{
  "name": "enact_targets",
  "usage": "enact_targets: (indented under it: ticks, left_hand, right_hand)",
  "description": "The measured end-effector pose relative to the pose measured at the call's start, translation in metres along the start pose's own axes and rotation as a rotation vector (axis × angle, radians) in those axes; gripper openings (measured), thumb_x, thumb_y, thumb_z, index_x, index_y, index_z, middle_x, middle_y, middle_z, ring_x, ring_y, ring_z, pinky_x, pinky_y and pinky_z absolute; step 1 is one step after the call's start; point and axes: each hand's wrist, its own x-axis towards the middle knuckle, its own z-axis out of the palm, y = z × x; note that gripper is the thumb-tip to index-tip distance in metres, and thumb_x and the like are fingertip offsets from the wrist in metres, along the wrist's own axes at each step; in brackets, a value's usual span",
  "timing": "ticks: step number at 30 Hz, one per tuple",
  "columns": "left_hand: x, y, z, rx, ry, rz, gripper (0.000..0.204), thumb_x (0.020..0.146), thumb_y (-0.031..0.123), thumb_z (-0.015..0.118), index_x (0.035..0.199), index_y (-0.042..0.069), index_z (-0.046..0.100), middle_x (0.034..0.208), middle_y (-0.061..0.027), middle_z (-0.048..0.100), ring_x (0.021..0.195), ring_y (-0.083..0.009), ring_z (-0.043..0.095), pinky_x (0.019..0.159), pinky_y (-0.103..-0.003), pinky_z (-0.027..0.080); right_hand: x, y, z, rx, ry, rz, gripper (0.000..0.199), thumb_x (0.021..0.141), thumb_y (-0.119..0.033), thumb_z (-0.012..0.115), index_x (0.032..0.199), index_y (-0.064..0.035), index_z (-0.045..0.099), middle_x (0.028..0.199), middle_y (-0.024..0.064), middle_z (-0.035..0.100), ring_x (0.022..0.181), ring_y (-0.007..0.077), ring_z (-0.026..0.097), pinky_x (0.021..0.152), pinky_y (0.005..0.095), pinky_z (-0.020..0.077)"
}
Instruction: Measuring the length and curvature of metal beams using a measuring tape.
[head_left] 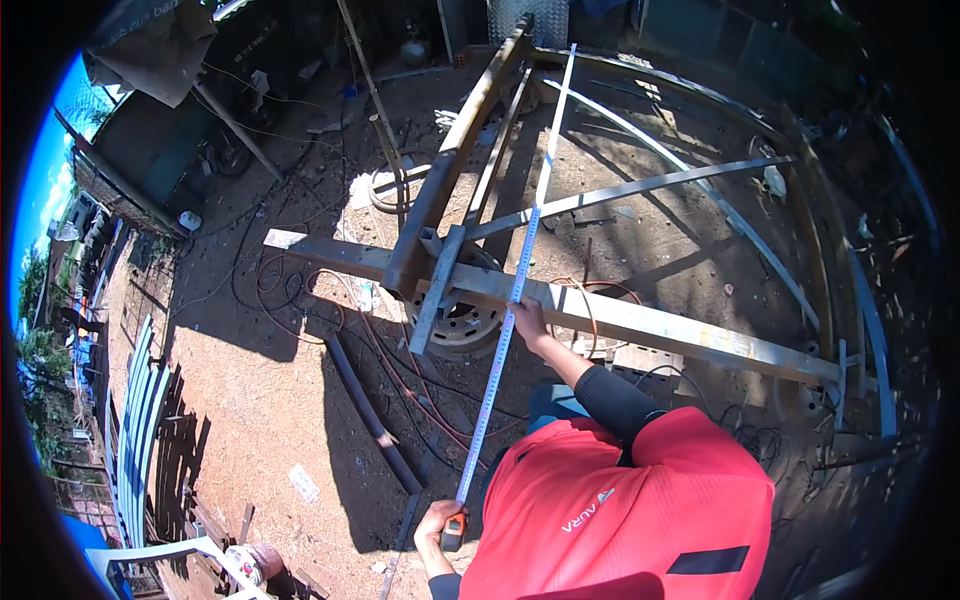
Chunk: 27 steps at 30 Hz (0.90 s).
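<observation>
My left hand [433, 522] is wrapped round the orange and black case of a tape measure [454, 531] at the lower middle. Its long pale blade [492, 385] runs out from there, up and to the right, far across a metal frame. My right hand [531, 319] grips the blade partway along, just above a long square steel beam [690, 333]. Near that hand, a short metal bar [437, 290] lies across the joint where a rusty brown beam [440, 190] meets the long one. What the blade's far end touches is too small to make out.
A wheel rim [455, 328] sits under the beam joint, with hoses and cables [395, 370] snaking over the dirt. A dark steel length [370, 415] lies to the left. Thin bars [640, 190] cross inside the frame. Several light metal lengths [140, 430] stand far left.
</observation>
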Motion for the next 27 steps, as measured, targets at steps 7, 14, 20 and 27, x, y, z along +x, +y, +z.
enact_targets:
  ticks: [7, 14, 20, 27]
  left_hand:
    - [0.171, -0.008, 0.041, -0.109, -0.304, -0.160, 0.022, 0.093, 0.022, 0.061, 0.084, 0.002, 0.066, 0.070, -0.0074, 0.065, 0.058, -0.0162, 0.062, 0.056, -0.030, 0.051]
    - [0.193, 0.046, 0.087, -0.180, -0.307, -0.188, 0.026, 0.087, 0.030, 0.066, 0.081, 0.006, 0.059, 0.069, -0.0091, 0.061, 0.061, -0.0218, 0.062, 0.055, -0.032, 0.051]
    - [0.187, 0.081, 0.110, -0.095, -0.291, -0.124, 0.031, 0.090, 0.034, 0.062, 0.081, 0.004, 0.056, 0.070, -0.0101, 0.058, 0.063, -0.0211, 0.056, 0.060, -0.033, 0.048]
    - [0.211, 0.092, 0.120, -0.061, -0.326, -0.104, 0.026, 0.088, 0.028, 0.067, 0.080, 0.007, 0.054, 0.070, -0.0053, 0.057, 0.068, -0.0178, 0.061, 0.064, -0.028, 0.054]
  right_hand:
    - [-0.056, 0.017, 0.024, -0.157, -0.322, 0.062, 0.023, 0.096, -0.025, 0.059, 0.099, -0.0029, 0.062, 0.071, 0.0062, 0.064, 0.060, 0.0133, 0.064, 0.048, 0.0278, 0.0524]
    - [-0.051, 0.019, -0.081, -0.261, -0.084, 0.278, 0.026, 0.099, -0.028, 0.050, 0.096, -0.0051, 0.062, 0.073, 0.0081, 0.068, 0.057, 0.0140, 0.064, 0.050, 0.0295, 0.0522]
    - [-0.130, 0.114, -0.238, -0.214, 0.532, 0.492, 0.020, 0.089, -0.022, 0.054, 0.087, -0.0060, 0.066, 0.064, 0.0080, 0.065, 0.049, 0.0160, 0.061, 0.044, 0.0304, 0.0505]
    - [-0.317, 0.143, -0.338, -0.482, 0.704, 0.936, 0.021, 0.080, -0.019, 0.060, 0.076, -0.0007, 0.068, 0.074, 0.0167, 0.067, 0.060, 0.0254, 0.067, 0.054, 0.0388, 0.0543]
